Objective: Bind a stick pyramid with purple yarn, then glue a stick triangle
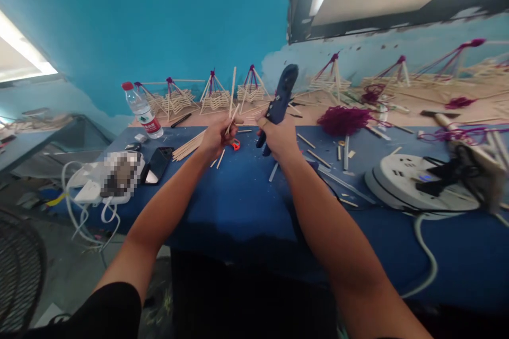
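Note:
My left hand [219, 135] is closed around a few thin wooden sticks [233, 90], one of which stands nearly upright. In my right hand [278, 135] is a dark blue glue gun [283, 94], raised a little to the right of the sticks. A gap separates the gun from the left hand. Beside the left wrist lies a bundle of wooden sticks [187, 147] on the blue table [234, 196]. A small orange tool [236, 144] shows just under the left fingers, partly hidden by them.
Several stick frames bound with purple yarn [214, 96] line the wall. A water bottle [143, 111], a phone [158, 164] and a white charger [89, 190] are at left. Purple yarn [344, 119], clear glue sticks [346, 151] and a round white power strip [417, 185] are at right.

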{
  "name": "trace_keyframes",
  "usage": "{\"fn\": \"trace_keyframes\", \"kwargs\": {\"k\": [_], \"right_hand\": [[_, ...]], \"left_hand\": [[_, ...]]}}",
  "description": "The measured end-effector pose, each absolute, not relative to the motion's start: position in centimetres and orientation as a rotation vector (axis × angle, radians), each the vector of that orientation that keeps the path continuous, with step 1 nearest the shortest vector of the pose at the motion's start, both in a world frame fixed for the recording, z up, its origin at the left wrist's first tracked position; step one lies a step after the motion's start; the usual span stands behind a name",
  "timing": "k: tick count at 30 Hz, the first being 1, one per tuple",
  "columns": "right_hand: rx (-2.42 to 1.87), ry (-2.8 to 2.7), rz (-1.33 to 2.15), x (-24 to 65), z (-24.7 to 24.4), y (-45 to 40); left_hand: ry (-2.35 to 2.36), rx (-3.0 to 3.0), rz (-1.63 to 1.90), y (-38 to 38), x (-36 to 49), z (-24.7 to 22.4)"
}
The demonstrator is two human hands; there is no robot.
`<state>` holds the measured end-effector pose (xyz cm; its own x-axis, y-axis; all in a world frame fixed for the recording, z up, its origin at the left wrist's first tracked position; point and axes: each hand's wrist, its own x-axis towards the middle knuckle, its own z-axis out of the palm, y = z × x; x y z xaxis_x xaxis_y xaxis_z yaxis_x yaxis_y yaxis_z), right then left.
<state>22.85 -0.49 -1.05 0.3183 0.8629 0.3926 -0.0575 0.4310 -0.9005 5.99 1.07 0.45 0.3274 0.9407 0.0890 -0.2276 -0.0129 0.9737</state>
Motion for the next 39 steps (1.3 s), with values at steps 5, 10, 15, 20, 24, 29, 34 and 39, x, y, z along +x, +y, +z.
{"fn": "trace_keyframes", "kwargs": {"k": [5, 10, 15, 20, 24, 29, 34, 39], "right_hand": [[-0.896, -1.132, 0.840, 21.8, -1.9, -0.4], [-0.884, -1.058, 0.950, 21.1, -2.3, -0.5], [-0.892, -1.002, 0.922, 21.6, -2.1, -0.2], [-0.962, -0.885, 0.857, 22.3, -1.8, 0.3], [-0.995, -0.900, 0.908, 22.5, -1.7, 0.2], [-0.991, -0.905, 0.939, 22.2, -1.8, 0.1], [-0.971, -0.890, 0.987, 22.4, -1.4, -0.1], [-0.855, -0.725, 0.855, 24.3, -0.5, 0.1]], "left_hand": [[0.639, 1.328, 1.037, 1.1, 5.9, -2.1], [0.616, 1.456, 0.908, 1.3, 5.4, -3.5], [0.802, 1.632, 1.098, 3.2, 4.3, -3.5], [1.091, 1.794, 1.758, 5.0, 1.8, -2.6], [0.971, 1.992, 1.454, 4.2, 1.7, -2.4], [0.974, 1.957, 1.293, 2.6, 3.0, -2.7], [1.065, 1.803, 1.351, 4.0, 2.2, -2.8], [1.332, 1.933, 1.280, 8.1, 1.7, -1.7]]}}
